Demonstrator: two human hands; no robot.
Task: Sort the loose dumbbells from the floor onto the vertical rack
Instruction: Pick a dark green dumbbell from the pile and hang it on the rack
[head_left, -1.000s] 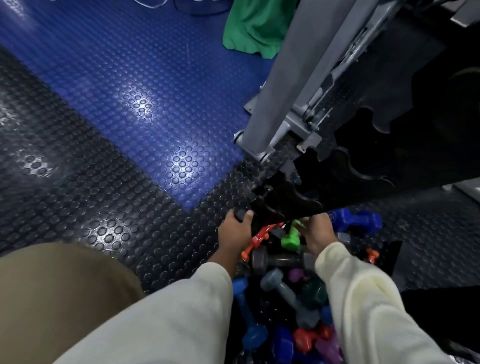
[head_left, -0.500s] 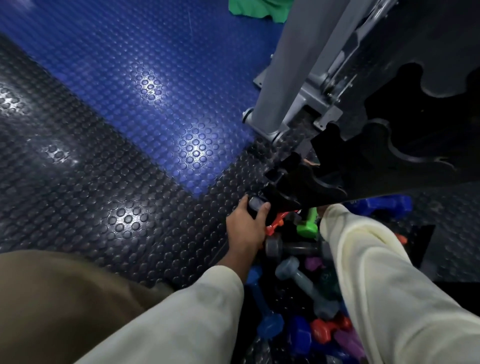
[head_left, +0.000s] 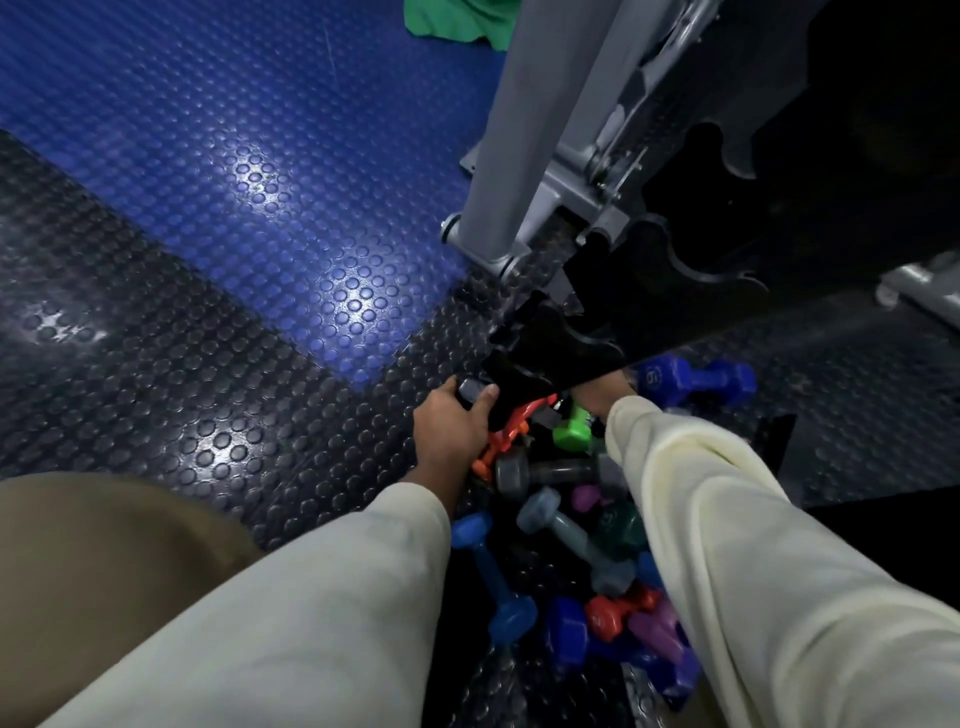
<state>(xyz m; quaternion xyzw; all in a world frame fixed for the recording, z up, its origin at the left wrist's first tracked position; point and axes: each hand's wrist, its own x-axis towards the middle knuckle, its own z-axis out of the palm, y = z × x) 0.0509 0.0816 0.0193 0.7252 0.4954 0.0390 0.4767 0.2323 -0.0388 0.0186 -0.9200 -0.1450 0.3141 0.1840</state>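
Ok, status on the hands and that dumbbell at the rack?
Left hand grips dark dumbbell end at lowest rack cradle. Right hand mostly hidden under rack, grip unclear. Pile crowds the floor below.

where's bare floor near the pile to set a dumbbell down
Free: the black studded floor left of the left hand, running up to the blue mat. Crowded: the dumbbell pile between the sleeves, and under the rack, where the right hand reaches.

Blue studded floor mat (head_left: 234, 156) upper left, black studded mat (head_left: 156, 364) beside it; green cloth (head_left: 452, 21) top centre; grey machine frame (head_left: 524, 135) upper right.
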